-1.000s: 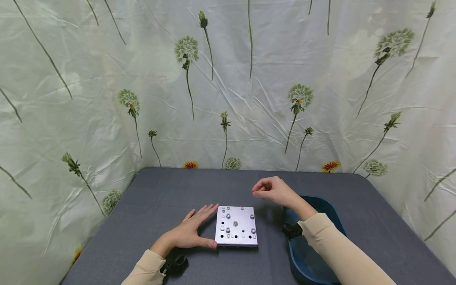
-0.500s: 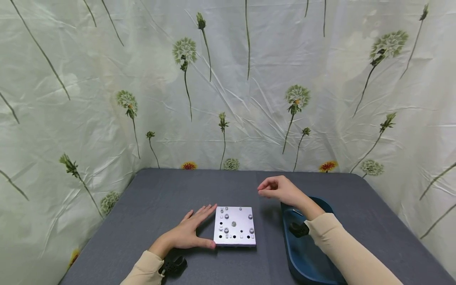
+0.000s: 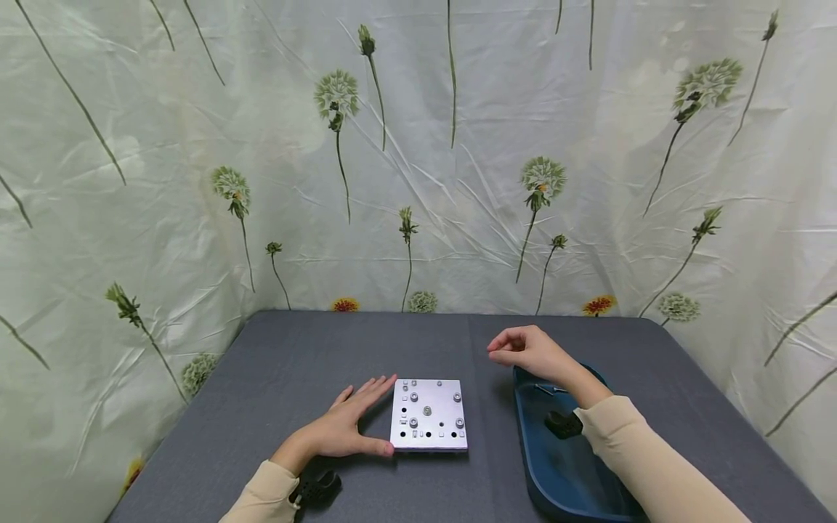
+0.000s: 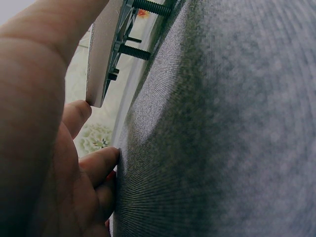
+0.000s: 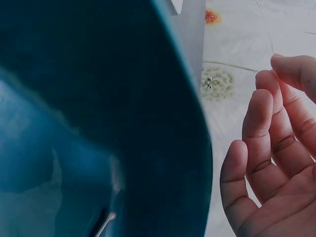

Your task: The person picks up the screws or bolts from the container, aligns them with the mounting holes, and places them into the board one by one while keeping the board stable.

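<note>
Left forefinger (image 3: 381, 388) and thumb (image 3: 377, 446) against silver plate (image 3: 439, 412)

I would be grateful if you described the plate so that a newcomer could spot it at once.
On the dark gray table, find the left hand and the blue tray. Between them, at that hand's thumb, is the square plate. Unlike the deep tray, it is flat, pale and silvery, dotted with black holes and bolts.

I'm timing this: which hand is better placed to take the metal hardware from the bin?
Probably the right hand: it hovers near the bin and metal hardware; the left hand touches the plate.
</note>
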